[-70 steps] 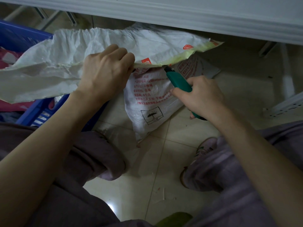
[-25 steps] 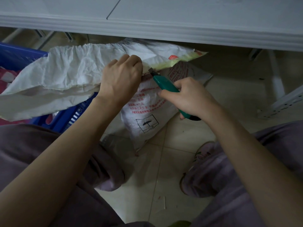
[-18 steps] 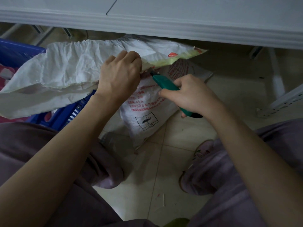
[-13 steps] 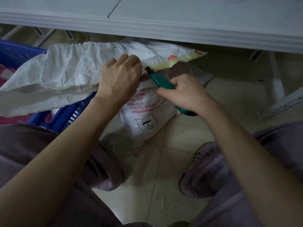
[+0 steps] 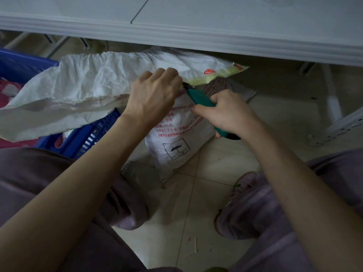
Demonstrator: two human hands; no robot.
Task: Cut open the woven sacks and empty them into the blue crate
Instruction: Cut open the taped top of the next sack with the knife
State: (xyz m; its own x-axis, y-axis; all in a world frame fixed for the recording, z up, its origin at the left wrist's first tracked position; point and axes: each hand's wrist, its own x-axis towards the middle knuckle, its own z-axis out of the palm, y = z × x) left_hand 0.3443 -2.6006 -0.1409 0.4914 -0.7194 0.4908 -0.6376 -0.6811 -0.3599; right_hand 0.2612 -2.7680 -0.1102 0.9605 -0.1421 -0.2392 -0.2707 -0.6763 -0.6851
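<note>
The left hand (image 5: pixel 155 95) grips the lower edge of a white sack (image 5: pixel 88 85), fingers curled over the fold. It holds the sack up so that the long left part drapes over the near corner of the blue crate (image 5: pixel 92 132), while the yellow-tinted right end pokes out under a white ledge (image 5: pixel 196 34). The right hand (image 5: pixel 225 112) is wrapped round a green knife (image 5: pixel 198 98), whose dark tip is set into that same edge.

A few seconds ago the tip met the edge well to the right of the left knuckles. Over the last second it has worked leftward, and now it sits just beside the left fingers, perhaps touching them. The left hand has hardly shifted its hold. I judge that the slit now runs from near the yellow end up to the grip, so the cut has no room left this way. How long or clean the slit is cannot be seen, as the hands cover it.

For the task, the sack is being opened but is not emptied: nothing is seen falling from it, and the pink stuff (image 5: pixel 7 89) in the crate lies under its drape. The next move probably calls for the left hand to regrip further left, clear of the blade, before more cutting or tipping. The risk is a nick to those fingers. A second sack (image 5: pixel 176 138) with red print lies on the floor (image 5: pixel 216 169) below the hands; whether it is cut I cannot tell
</note>
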